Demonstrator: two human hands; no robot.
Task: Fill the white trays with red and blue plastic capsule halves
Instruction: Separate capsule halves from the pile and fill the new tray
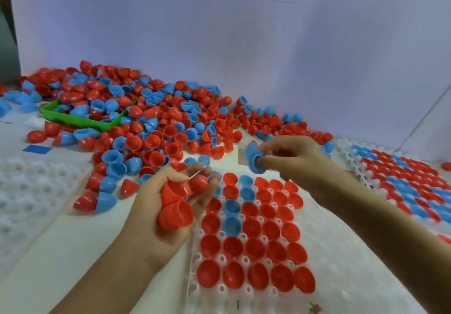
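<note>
My left hand [161, 206], palm up, holds a stack of red capsule halves [177, 203] just left of the white tray [341, 277] in front of me. That tray carries rows of red halves [255, 250] and a short column of blue halves [233, 216]. Above the tray's far edge, my right hand [295, 157] pinches a blue capsule half [253, 157]. A large loose pile of red and blue halves [156, 123] covers the table behind.
A green bin [73, 118] sits in the pile at the left. A second white tray [405, 181], filled with red and blue halves, lies at the right. A bare white tray [31, 191] lies at the left. A white wall backs the table.
</note>
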